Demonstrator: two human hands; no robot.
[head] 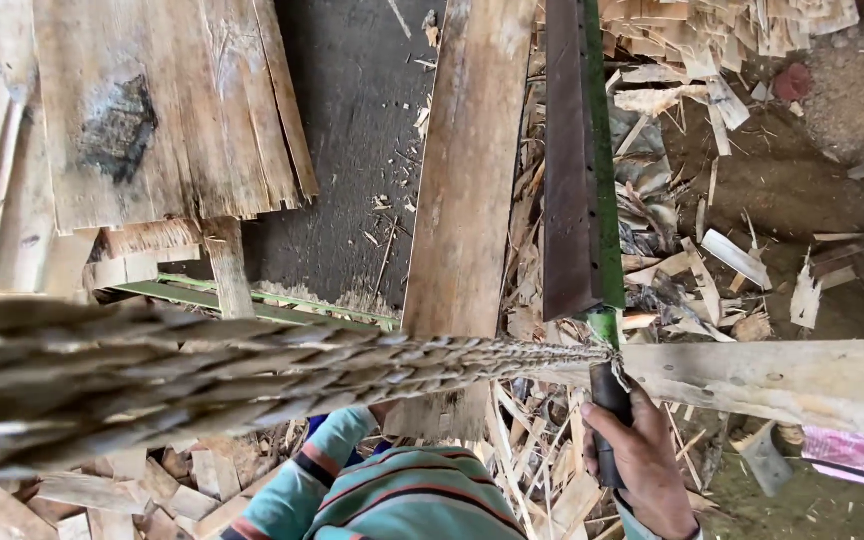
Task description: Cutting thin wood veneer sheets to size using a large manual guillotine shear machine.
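Lever handle (608,400) inside right-hand fingers (620,432)

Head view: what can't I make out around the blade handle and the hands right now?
- Left hand: hidden under the braided rope; only the striped sleeve shows.
- Dark handle: its lower part is covered by the right hand.
- Long blade: top cut off by the frame edge.
- Rope's near end: blurred.
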